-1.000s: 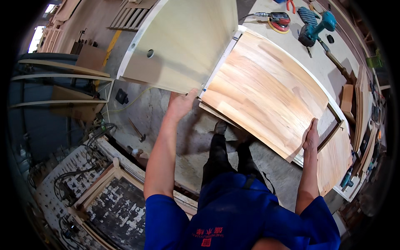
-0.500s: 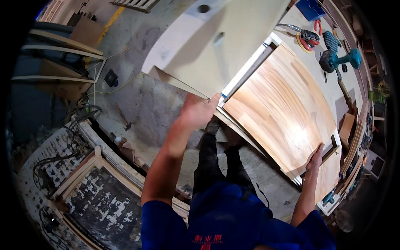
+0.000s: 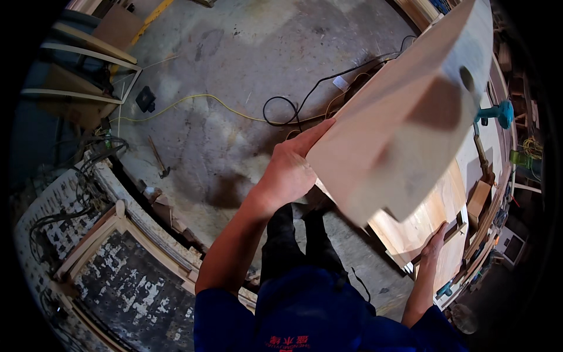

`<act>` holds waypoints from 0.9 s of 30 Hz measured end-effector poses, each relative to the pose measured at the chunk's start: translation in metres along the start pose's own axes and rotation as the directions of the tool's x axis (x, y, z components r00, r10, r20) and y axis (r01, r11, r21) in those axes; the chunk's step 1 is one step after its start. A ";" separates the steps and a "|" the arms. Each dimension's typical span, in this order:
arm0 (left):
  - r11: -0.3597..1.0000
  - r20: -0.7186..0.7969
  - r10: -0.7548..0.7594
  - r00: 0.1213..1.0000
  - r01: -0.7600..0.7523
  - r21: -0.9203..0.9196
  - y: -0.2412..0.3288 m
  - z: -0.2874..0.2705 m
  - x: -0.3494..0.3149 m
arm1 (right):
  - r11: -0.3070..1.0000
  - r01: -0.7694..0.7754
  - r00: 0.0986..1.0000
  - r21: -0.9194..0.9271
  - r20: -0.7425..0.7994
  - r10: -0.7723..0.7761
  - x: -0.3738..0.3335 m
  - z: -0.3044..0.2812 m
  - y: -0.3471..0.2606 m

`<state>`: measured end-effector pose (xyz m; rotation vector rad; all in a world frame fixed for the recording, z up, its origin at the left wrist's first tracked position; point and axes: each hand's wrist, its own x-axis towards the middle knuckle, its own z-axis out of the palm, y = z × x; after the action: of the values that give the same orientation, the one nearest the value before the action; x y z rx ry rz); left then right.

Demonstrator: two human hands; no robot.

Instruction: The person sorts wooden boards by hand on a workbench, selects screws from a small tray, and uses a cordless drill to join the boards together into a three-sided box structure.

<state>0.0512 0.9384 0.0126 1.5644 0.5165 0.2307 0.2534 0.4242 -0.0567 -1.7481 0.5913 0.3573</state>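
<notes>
My left hand is closed on the near left edge of a large pale panel, its index finger stretched along that edge. The panel is raised and tilted over the bench. It has a round hole near its far right end and a small notch in its lower edge. Beneath it lies a wood-grain board, mostly hidden by the panel. At that board's near right end, my right hand grips the edge, fingers together.
A teal power drill and a wooden block are on the bench at the right. Yellow and black cables cross the floor. Lower left stands a worn, speckled surface with a wooden frame.
The pale panel has swung right across the bench, now covering much of the wood-grain board and the sander. My left hand moved slightly right with it; the right stayed at the board's end.
</notes>
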 end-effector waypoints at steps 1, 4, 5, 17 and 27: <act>1.000 -0.005 -0.004 1.000 0.004 0.022 -0.005 0.001 -0.001 | 1.000 0.002 1.000 -0.013 -0.018 -0.002 -0.001 0.000 0.000; 0.994 -0.001 -0.071 0.997 0.071 0.085 -0.006 0.000 0.000 | 0.999 0.033 0.997 -0.022 0.074 -0.032 0.010 -0.019 0.011; 0.992 -0.004 -0.088 0.996 0.088 0.089 -0.006 0.000 0.000 | 0.998 0.051 0.996 -0.032 0.071 -0.049 0.011 -0.023 0.015; 0.990 0.021 -0.077 0.997 0.079 -0.114 0.006 -0.007 0.006 | 0.997 0.034 0.999 -0.064 -0.037 -0.037 0.006 -0.009 0.007; 0.956 0.051 -0.291 0.955 0.289 0.040 -0.002 -0.005 0.001 | 0.969 -0.140 0.983 0.205 0.144 0.111 -0.014 0.021 -0.005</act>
<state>0.0492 0.9427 0.0109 1.4999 0.7000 -0.0467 0.2464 0.4480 -0.0506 -1.4718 0.6233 0.4760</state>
